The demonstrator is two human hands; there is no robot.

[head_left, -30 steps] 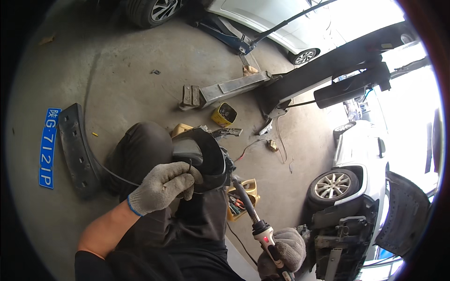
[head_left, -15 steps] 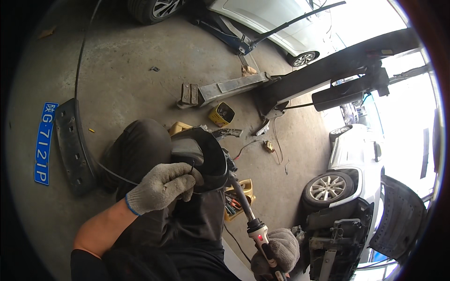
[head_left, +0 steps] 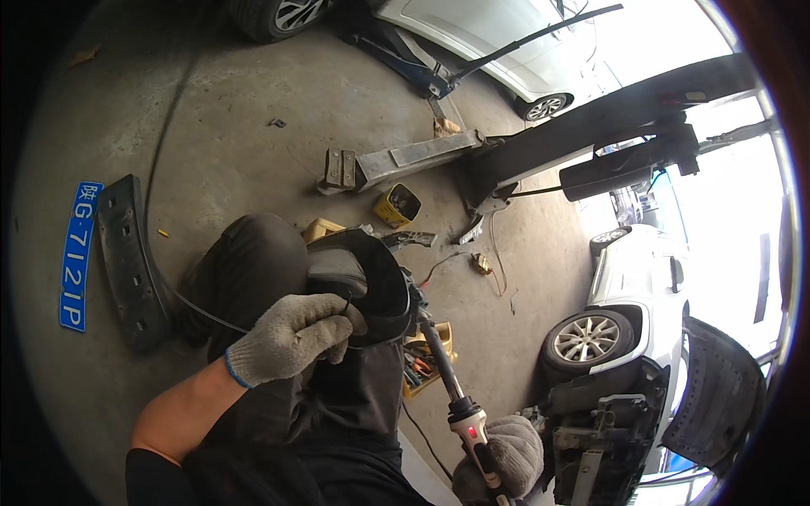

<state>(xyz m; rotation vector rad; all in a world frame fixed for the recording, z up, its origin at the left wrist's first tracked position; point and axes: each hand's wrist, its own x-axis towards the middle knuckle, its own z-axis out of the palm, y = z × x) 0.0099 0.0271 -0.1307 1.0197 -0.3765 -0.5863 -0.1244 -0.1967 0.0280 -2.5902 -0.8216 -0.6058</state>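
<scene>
Fingers of my left hand, in a grey knit glove, were pinched closed on a thin dark strand, its short tip poking up past my thumb. A length of thin dark line met my glove near the wrist and ran off leftward over the floor. Just beyond that hand, on my lap, I had a curved black part with a hollow facing me.

My right hand, gloved too, was wrapped round the pale handle of a hot-air tool with a red light glowing on it. Its long barrel pointed up and left at the part's right edge; I could not tell whether the end touched.

To my left a slotted black panel lay beside a blue plate. Ahead, a yellow tub sat near the lift arm, and a yellow toolbox with hand tools in it lay behind the barrel. A white car stood to the right with its front end stripped.
</scene>
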